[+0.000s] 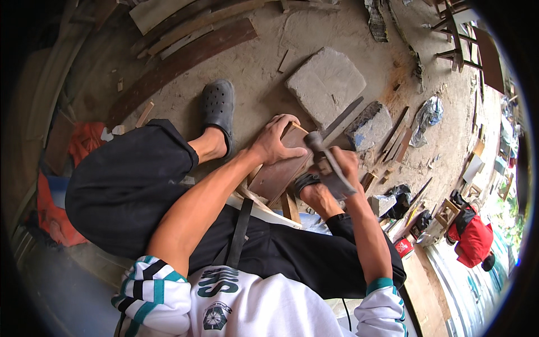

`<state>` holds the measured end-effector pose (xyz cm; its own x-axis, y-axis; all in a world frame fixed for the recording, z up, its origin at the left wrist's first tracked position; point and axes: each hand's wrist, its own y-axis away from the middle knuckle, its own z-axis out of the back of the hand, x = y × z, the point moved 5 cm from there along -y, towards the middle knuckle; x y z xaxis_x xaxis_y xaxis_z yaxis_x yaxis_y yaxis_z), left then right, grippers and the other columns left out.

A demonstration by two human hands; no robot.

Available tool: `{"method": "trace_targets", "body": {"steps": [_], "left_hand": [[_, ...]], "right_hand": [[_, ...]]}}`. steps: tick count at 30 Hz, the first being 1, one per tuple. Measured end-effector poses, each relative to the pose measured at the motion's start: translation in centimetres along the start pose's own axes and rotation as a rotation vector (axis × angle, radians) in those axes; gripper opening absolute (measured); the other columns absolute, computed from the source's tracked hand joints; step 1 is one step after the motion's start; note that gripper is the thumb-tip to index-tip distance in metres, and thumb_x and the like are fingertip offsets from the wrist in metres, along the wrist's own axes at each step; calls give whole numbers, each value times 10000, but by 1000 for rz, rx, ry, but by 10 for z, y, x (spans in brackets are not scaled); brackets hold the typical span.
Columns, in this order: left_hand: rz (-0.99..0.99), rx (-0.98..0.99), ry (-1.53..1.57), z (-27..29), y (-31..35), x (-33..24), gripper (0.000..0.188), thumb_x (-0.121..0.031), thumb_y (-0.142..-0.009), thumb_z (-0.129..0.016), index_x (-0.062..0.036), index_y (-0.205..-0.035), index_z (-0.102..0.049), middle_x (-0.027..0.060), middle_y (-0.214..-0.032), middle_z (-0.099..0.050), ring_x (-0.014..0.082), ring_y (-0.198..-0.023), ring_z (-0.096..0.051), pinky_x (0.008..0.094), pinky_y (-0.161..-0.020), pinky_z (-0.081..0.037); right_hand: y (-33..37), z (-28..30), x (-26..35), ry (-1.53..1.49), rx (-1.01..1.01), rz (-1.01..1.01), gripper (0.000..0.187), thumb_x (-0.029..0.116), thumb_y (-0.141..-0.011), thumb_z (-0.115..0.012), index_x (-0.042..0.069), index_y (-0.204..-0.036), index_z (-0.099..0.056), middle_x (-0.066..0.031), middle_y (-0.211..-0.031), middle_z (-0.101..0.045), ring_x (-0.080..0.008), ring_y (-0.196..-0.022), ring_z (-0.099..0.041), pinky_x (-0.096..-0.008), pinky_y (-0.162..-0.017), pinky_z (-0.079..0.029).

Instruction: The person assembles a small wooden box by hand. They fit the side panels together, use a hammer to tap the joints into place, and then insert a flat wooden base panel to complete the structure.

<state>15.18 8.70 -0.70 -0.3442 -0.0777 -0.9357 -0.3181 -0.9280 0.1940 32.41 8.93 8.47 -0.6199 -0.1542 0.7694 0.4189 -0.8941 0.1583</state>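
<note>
My left hand (275,140) is closed round the upper end of a brown wooden piece (278,177), its thumb lying across the flat face. This piece looks box-like, with a pale raw edge, and is propped tilted between my legs. In my right hand (345,163) is a hatchet (335,182) with a blunt, round hammer end (313,140) and a broad metal blade. Its blunt end is close to the right edge of the wood; I cannot tell whether they touch. My right fingers hide most of the grip.
Beyond my hands lie a square stone slab (327,84), a long dark blade-like strip (343,119) and a rough block (369,124). Boards (191,62) are piled at the far left. A person in red (474,238) bends at the right, near scattered wood scraps and plastic (428,118).
</note>
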Motion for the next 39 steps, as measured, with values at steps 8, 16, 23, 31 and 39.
{"method": "trace_targets", "body": {"steps": [8,16,23,31,39], "left_hand": [[-52,-79,37,1,-2,0,724,-392,-637,-847,-37,-1165,-503,146,-1115,-579,345,-1083,-539,416,-954,-433],[-85,-71,64,3,1,-5,718,-304,-648,-840,-20,-1207,-489,170,-1169,-569,341,-1131,-541,427,-975,-431],[-130,-76,22,-1,-1,4,731,-294,-644,-844,-34,-1230,-493,166,-1204,-567,351,-1161,-527,420,-995,-421],[-146,-95,87,-1,0,3,691,-335,-656,-838,-41,-1195,-521,162,-1192,-582,333,-1144,-549,419,-984,-433],[-148,-221,64,0,8,14,763,-500,-673,-821,-45,-1213,-529,166,-1212,-579,322,-1148,-549,416,-985,-428]], "right_hand": [[-6,0,25,-145,-58,-41,193,105,-764,-741,44,-907,-627,-162,-731,-627,-346,-624,-632,-371,-550,-487],[-17,-6,25,69,-97,-5,174,128,-815,-725,26,-858,-590,-137,-670,-630,-336,-615,-658,-374,-539,-504],[-14,-20,22,138,8,11,207,119,-833,-701,84,-1036,-676,-137,-876,-653,-341,-711,-661,-391,-588,-517],[-15,-25,31,139,-67,23,228,168,-858,-689,78,-1067,-675,-164,-920,-667,-361,-781,-652,-392,-670,-513],[20,-15,10,-23,-317,-475,276,200,-905,-646,119,-1169,-632,-123,-1070,-676,-218,-889,-665,-310,-679,-502]]}}
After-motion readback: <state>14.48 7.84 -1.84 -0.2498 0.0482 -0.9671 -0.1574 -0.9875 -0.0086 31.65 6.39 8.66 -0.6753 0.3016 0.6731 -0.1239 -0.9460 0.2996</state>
